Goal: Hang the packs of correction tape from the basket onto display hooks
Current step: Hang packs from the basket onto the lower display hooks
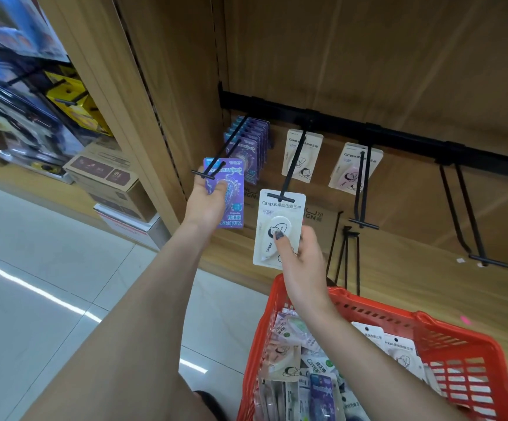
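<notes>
My left hand (207, 205) holds a purple correction tape pack (226, 192) at the tip of the leftmost display hook (216, 165), where several purple packs (251, 141) hang further back. My right hand (302, 256) pinches a white correction tape pack (278, 226) whose top sits at the tip of the second hook (292, 168). One white pack (302, 154) hangs at the back of that hook. A pink pack (354, 168) hangs on the third hook (362, 189). The red basket (447, 338) below holds several more packs (295, 354).
A bare double hook (468, 214) hangs from the black rail (368, 126) at right. Loose black hooks (345, 256) lean on the wooden shelf board behind the basket. Cardboard boxes (109, 177) sit on the floor at left, beside another stocked rack.
</notes>
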Demonstrator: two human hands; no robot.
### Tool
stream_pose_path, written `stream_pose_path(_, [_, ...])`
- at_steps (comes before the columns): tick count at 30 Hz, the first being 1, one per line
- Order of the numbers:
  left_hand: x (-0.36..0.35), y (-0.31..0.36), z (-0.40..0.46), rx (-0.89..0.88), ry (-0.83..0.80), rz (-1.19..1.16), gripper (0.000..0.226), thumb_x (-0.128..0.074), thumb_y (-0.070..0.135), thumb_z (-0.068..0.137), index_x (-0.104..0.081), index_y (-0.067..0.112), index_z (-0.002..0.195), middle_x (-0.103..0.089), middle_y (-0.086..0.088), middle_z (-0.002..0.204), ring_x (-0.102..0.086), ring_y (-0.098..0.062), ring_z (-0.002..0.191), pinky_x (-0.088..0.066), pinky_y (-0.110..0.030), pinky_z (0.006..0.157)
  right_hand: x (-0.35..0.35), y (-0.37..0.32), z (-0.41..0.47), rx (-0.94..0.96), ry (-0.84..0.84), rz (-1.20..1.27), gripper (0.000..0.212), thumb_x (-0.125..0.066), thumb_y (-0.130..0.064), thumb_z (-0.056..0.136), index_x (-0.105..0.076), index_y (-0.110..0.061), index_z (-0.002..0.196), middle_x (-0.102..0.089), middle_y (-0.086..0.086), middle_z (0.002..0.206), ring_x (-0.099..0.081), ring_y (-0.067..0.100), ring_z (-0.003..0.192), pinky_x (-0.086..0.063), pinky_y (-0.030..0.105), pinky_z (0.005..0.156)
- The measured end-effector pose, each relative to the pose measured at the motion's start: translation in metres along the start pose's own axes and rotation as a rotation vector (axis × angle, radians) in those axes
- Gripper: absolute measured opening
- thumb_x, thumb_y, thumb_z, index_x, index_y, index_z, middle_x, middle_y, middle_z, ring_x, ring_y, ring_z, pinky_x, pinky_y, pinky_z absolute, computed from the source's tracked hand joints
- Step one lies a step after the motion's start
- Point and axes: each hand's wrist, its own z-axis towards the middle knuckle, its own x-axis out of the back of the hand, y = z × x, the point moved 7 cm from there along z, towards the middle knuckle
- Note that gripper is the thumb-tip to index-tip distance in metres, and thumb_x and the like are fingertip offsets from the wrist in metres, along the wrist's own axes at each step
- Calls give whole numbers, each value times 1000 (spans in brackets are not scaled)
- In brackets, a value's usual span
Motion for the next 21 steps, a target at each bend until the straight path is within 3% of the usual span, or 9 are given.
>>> stream_pose_path(4, [-5, -1, 4, 16, -2, -49, 51, -55, 36, 107, -35, 28, 154, -64, -1, 126, -68, -20, 112, -55, -32, 84, -2, 4, 18, -69, 30, 42, 2, -62, -27, 103, -62, -25, 103, -76, -6, 103, -71, 11, 94, -53, 27, 74])
stream_pose_path(9, [-15, 1, 20, -2, 4, -57, 59, -60, 46, 101, -39, 22, 150, -59, -1, 134, -64, -22, 122, -53, -40, 103, -5, 4, 66, -131, 69, 52, 10, -59, -26, 105, -62, -24, 114, -72, -10, 112, -68, 6, 97, -46, 20, 70])
stream_pose_path(12, [-25, 9, 30, 15, -18, -92, 61, -59, 37, 104, -31, 18, 155, -57, -3, 136, -61, -21, 124, -50, -41, 107, -3, 2, 98, -144, 126, 32, 16, -60, -25, 104, -61, -18, 118, -72, -4, 114, -66, 13, 93, -49, 23, 69])
stream_pose_path(14, [-31, 14, 35, 24, -29, -83, 66, -58, 37, 105, -26, 17, 159, -53, -9, 149, -55, -28, 135, -44, -48, 115, -1, 7, 116, -152, 142, 24, 14, -61, -27, 103, -62, -22, 116, -71, -4, 115, -69, 19, 100, -59, 37, 84])
stream_pose_path(16, [-34, 18, 39, 11, -38, -30, 64, -55, 38, 106, -26, 20, 160, -47, -10, 156, -50, -32, 141, -41, -50, 118, 0, 9, 128, -161, 129, 57, 14, -61, -34, 102, -62, -26, 114, -71, -3, 117, -70, 24, 109, -56, 46, 98])
stream_pose_path(19, [-40, 23, 42, -61, -47, 87, 61, -48, 43, 108, -24, 25, 162, -39, -11, 162, -43, -34, 146, -36, -51, 121, 1, 13, 142, -293, 142, 56, 63, -61, -53, 98, -47, -21, 151, -59, 3, 144, -59, 33, 131, -44, 40, 99])
stream_pose_path(21, [-44, 24, 42, -62, -54, 123, 61, -44, 44, 109, -21, 25, 162, -37, -13, 161, -44, -34, 145, -36, -51, 121, 0, 16, 150, -385, 173, 86, 78, -62, -58, 96, -37, -18, 158, -55, 6, 149, -59, 32, 130, -45, 43, 101])
